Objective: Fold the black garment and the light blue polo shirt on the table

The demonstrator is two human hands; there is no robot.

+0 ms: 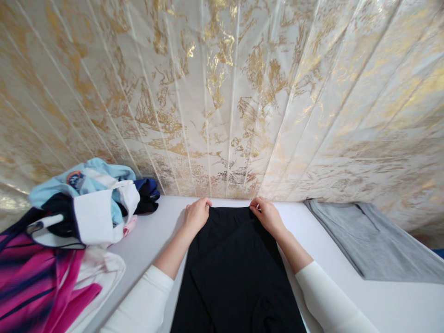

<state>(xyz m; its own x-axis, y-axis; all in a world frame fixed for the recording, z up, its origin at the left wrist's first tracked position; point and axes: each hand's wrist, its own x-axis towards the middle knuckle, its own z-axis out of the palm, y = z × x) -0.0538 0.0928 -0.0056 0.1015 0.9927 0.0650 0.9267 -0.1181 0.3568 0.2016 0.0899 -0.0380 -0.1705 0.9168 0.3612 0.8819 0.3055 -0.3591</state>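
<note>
A black garment point(236, 273) lies spread flat on the white table point(163, 231), running from the wall toward me. My left hand point(196, 215) is closed on its far left corner, fingers pinching the top edge. My right hand point(266, 215) grips the far right corner the same way. Both hands sit close to the wall, about a garment's width apart. White sleeves cover both my forearms.
A heap of mixed clothes point(69, 222), light blue, white, black and pink, fills the left side of the table. A folded grey garment point(374, 240) lies flat at the right. A wall point(222, 92) of white panels with gold marbling rises directly behind the table.
</note>
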